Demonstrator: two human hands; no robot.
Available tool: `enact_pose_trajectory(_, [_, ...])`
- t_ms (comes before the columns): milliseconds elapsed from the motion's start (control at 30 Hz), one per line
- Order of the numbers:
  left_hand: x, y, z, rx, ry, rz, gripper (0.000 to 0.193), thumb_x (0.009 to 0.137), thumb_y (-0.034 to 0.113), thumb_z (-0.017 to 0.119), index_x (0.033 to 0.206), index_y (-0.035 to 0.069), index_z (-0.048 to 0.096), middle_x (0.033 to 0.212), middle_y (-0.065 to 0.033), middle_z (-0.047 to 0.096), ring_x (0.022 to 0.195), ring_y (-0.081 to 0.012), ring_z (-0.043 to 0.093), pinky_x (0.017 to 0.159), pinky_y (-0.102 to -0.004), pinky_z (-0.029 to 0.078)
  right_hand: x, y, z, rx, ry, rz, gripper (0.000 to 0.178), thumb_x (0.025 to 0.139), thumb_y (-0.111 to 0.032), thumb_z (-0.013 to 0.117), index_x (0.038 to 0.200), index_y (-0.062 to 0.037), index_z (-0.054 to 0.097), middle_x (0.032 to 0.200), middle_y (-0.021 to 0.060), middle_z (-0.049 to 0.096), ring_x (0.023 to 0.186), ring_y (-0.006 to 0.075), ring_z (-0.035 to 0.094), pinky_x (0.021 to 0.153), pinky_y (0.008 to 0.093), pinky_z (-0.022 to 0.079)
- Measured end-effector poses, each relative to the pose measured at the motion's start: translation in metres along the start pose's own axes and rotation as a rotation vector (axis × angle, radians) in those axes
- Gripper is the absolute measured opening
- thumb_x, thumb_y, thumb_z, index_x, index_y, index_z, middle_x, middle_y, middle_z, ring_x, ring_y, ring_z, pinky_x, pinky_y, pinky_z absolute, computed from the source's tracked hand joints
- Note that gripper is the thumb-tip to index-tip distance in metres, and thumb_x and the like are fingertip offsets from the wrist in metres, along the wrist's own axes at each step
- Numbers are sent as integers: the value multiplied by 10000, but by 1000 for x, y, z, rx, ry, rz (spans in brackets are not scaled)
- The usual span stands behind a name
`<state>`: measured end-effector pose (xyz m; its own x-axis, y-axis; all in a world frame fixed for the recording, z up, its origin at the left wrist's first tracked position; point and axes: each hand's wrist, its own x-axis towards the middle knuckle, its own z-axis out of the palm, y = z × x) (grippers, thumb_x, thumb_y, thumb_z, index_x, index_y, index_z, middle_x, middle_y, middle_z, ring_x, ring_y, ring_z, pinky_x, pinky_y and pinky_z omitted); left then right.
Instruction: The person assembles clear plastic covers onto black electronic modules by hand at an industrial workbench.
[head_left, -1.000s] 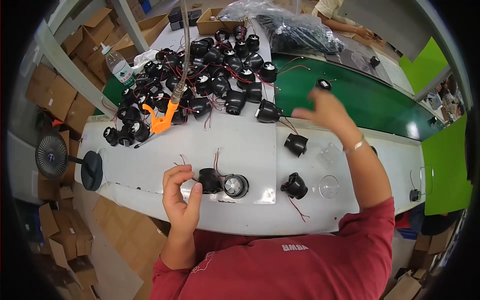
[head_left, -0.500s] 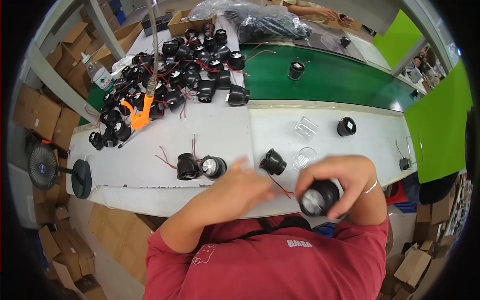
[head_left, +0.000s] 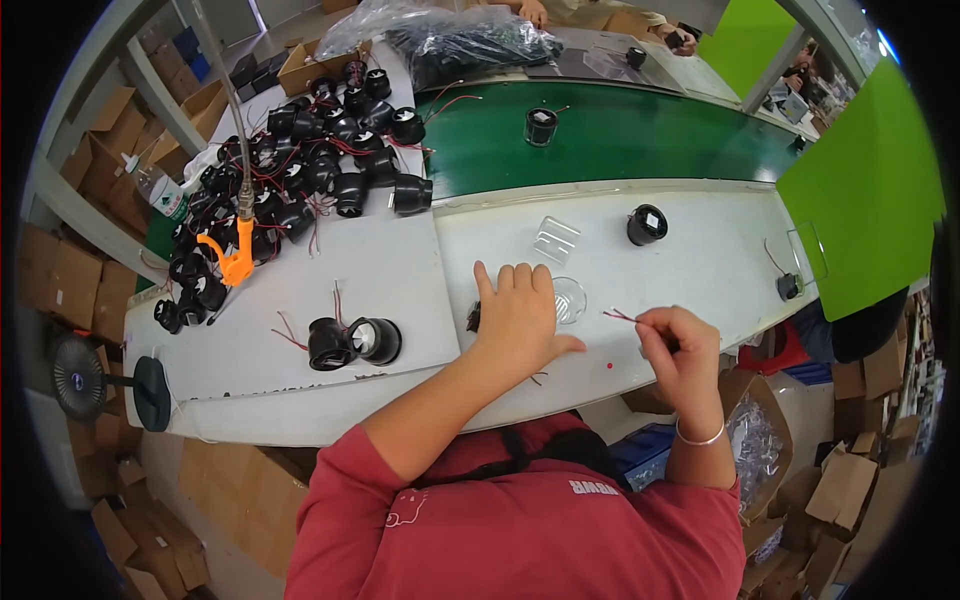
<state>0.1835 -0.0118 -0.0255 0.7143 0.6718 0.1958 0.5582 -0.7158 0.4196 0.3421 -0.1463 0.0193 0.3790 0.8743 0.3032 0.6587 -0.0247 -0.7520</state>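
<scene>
My left hand [head_left: 518, 325] is spread, back upward, with its thumb stretched to the right. It partly covers a black motor housing [head_left: 473, 316]; whether it touches it I cannot tell. A thin wire [head_left: 540, 378] shows below the hand. Thumb and forefinger of my right hand [head_left: 685, 350] pinch a pair of thin red and dark wires [head_left: 620, 315], whose loose ends point left. What they lead to is hidden. Beyond my left hand lie a clear round plastic cover [head_left: 570, 300] and a clear ribbed plastic piece [head_left: 557, 240]. Two black housings [head_left: 330, 345] sit together to the left.
A heap of black housings with wires [head_left: 320, 165] fills the back left, below a hanging orange-handled air gun [head_left: 238, 255]. Farther right stands another black housing [head_left: 646, 225]. A green belt [head_left: 640, 140] crosses behind; co-workers' hands [head_left: 680, 38] show beyond. A small fan [head_left: 85, 380] is at left.
My right hand no longer shows the black housing with silver vanes; it now pinches wires. My left hand has moved over the housing on the bench. The whole view has shifted.
</scene>
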Motion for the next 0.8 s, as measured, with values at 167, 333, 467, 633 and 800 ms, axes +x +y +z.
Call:
enact_pose_trajectory(167, [0, -19, 22, -261, 7, 120, 773, 663, 319, 841, 1267, -5, 485, 1081, -151, 585, 1130, -312, 525, 1076, -558, 297, 18, 4, -7, -83, -41, -129, 81, 797, 43, 673, 861, -7, 663, 663, 73, 566, 544, 139, 536, 517, 255, 429])
enact_pose_trajectory(333, [-41, -44, -26, -1157, -169, 118, 928, 721, 142, 787, 1494, 63, 281, 1113, -115, 542, 1095, -198, 506, 983, -366, 400, 38, -30, -5, 152, -247, -293, 107, 790, 48, 674, 870, -23, 670, 786, 54, 553, 569, 121, 502, 512, 237, 401])
enact_pose_trajectory(467, [-72, -50, -49, -1409, -184, 57, 1163, 691, 89, 819, 1491, 82, -25, 1111, -128, 482, 973, -195, 493, 847, -346, 464, 51, -47, 27, 307, -488, -303, 107, 808, 34, 672, 897, -26, 675, 978, 70, 520, 700, 104, 540, 558, 218, 422])
enact_pose_trajectory(633, [-103, -49, -60, -1115, 13, 23, 1058, 625, 103, 884, 1350, 62, 115, 1108, -143, 398, 916, -184, 484, 794, -328, 485, 58, -61, 61, 515, -883, -170, 97, 821, 37, 663, 900, -10, 694, 1160, 104, 521, 763, 57, 542, 560, 173, 439])
enact_pose_trajectory(800, [-119, -64, -65, -1044, 85, 75, 955, 635, 111, 888, 1267, 69, 174, 1093, -125, 423, 948, -179, 528, 793, -319, 497, 65, -70, 80, 629, -1160, -105, 90, 838, 24, 663, 912, -10, 700, 1235, 135, 521, 832, 84, 586, 560, 170, 478])
